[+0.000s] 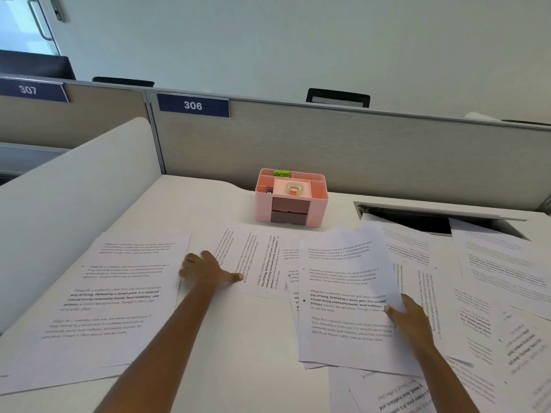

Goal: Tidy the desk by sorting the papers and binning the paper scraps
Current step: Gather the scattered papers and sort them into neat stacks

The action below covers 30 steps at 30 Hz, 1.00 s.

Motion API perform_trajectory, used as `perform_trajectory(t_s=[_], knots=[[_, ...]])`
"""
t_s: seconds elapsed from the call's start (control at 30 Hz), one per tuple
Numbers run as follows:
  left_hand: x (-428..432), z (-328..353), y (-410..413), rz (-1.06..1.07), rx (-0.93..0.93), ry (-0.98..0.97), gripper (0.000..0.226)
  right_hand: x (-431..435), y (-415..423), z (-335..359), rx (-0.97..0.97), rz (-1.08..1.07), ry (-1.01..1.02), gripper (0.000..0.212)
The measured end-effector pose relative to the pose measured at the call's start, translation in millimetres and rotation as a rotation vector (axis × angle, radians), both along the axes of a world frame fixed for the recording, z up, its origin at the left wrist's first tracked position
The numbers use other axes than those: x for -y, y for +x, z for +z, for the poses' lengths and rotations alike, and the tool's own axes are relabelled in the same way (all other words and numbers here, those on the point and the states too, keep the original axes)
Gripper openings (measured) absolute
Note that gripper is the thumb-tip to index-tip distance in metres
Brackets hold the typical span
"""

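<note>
The left hand (205,271) lay flat on the desk (238,338), fingers spread, thumb touching a sideways sheet (253,260). The right hand (410,318) pinched a stack of sheets (343,293), thumb on top.

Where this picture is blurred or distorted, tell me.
Head view: the right-edge papers are smeared and unreadable, while the middle stack reads sharp; the wide lens bows the partition rail; light is soft and even, with no glare.

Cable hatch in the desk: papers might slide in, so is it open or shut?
Open: a dark gap shows in the cable hatch, and one sheet overlaps its right end.
</note>
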<state>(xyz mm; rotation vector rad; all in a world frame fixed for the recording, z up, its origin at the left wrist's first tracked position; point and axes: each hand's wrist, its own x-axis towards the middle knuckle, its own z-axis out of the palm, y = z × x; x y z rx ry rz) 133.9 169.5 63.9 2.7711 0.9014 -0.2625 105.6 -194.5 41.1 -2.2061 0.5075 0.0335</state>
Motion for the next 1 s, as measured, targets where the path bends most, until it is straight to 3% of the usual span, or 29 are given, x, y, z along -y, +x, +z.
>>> perform_trajectory(t_s=[0.4, 0.63, 0.77, 0.9, 1.0], knots=[[-15.7, -1.9, 9.9, 0.149, 0.051, -0.137, 0.088, -3.0, -1.7, 3.1, 0.014, 0.003, -0.054, 0.045], [-19.6, -0.9, 11.2, 0.159, 0.057, -0.096, 0.084, -18.0, -4.3, 4.9, 0.077, 0.071, 0.003, 0.030], [-23.9, -3.6, 9.1, 0.172, 0.066, -0.165, 0.079, -32.2, -3.7, 3.6, 0.069, 0.138, -0.025, 0.044], [-26.4, -8.4, 4.8, 0.120, 0.235, -0.222, 0.047, -42.5, -1.1, 2.3, 0.066, 0.148, -0.016, 0.053], [-35.5, -9.7, -1.9, 0.044, 0.405, -0.317, 0.039, -52.3, 2.1, 3.6, 0.092, 0.157, 0.022, 0.046]])
